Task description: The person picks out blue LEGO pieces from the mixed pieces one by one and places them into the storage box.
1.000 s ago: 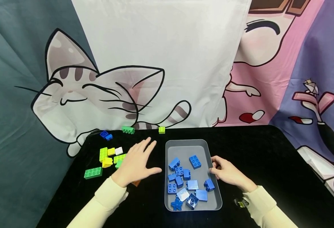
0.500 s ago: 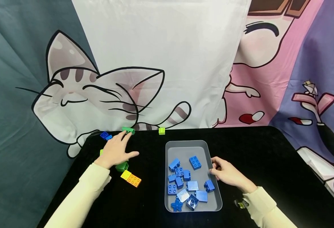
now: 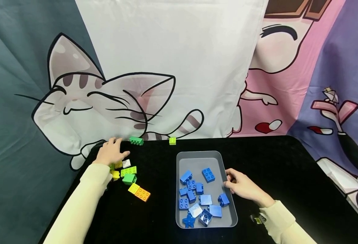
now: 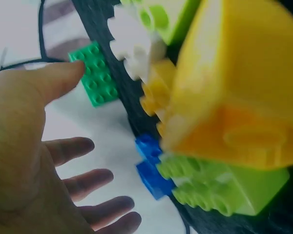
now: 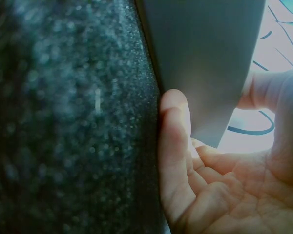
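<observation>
My left hand [image 3: 110, 152] reaches over the far left of the black table, its fingers spread and holding nothing. In the left wrist view, two blue bricks [image 4: 154, 170] lie beyond the fingertips; the hand hides them in the head view. Beside that hand are a white brick [image 3: 126, 163], a lime brick [image 3: 128, 171] and a large yellow block [image 4: 224, 87]. My right hand [image 3: 243, 184] grips the right side wall of a grey tray [image 3: 197, 162], thumb on the rim. Several blue bricks [image 3: 208, 175] and a blue star-shaped piece [image 3: 189, 221] lie inside the tray.
A green brick [image 3: 136, 141] and a small lime brick [image 3: 172, 141] stand at the table's back edge. Nearer are a darker green block [image 3: 129, 179] and an orange brick [image 3: 143, 194] beside a yellow one. A patterned cloth [image 3: 212, 67] hangs behind the table.
My left hand has moved left and away from me, past the loose bricks to the blue ones at the back left. The right hand keeps its hold on the tray.
</observation>
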`<state>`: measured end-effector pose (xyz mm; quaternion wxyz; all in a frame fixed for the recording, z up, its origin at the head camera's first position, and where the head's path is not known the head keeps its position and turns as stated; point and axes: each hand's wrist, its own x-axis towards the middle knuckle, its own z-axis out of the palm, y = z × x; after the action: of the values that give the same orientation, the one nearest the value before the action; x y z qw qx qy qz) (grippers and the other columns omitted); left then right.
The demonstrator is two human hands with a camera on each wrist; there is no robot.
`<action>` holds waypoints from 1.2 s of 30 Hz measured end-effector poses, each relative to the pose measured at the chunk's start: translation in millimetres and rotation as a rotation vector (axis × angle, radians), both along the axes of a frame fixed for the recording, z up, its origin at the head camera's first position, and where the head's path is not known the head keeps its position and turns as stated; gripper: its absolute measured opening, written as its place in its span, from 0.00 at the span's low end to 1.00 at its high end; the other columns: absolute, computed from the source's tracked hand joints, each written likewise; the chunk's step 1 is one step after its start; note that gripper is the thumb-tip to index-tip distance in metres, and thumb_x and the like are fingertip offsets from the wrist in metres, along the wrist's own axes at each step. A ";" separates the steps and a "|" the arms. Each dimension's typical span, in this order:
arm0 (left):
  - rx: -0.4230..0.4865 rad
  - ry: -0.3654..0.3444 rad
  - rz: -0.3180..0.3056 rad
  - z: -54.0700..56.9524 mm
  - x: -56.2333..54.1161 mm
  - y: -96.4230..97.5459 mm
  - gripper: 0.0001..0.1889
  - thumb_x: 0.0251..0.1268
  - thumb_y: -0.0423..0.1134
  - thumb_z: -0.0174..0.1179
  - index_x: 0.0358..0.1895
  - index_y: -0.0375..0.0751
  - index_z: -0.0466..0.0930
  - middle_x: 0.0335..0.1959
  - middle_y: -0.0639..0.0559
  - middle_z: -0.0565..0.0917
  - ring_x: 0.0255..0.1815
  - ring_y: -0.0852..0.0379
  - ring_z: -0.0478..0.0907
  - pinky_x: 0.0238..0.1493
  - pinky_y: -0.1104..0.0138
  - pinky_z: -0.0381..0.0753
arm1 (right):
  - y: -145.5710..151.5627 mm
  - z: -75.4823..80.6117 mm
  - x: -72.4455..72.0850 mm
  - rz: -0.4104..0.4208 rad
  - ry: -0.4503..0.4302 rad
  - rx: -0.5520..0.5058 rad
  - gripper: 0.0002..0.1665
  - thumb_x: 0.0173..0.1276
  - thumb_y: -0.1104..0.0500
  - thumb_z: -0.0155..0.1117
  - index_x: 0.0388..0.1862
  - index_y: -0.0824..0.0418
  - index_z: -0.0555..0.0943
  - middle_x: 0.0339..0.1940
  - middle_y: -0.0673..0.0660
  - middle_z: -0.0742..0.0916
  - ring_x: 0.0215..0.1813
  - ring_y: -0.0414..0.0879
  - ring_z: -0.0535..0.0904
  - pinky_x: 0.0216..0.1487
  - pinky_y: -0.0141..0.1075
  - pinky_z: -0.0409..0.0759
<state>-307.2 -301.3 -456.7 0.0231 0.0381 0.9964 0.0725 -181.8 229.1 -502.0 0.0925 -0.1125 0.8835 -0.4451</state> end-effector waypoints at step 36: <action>0.071 0.170 -0.045 -7.1 -6.2 -14.7 0.19 0.64 0.26 0.56 0.58 0.38 0.76 0.53 0.30 0.72 0.35 0.38 0.76 0.39 0.46 0.78 | 1.7 -0.1 -0.9 0.007 0.003 0.016 0.19 0.73 0.62 0.63 0.59 0.66 0.77 0.34 0.54 0.76 0.27 0.40 0.77 0.27 0.32 0.77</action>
<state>-313.4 -316.1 -463.8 -0.0610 0.0672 0.9905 0.1036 -182.7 230.8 -502.1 0.0937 -0.1154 0.8869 -0.4375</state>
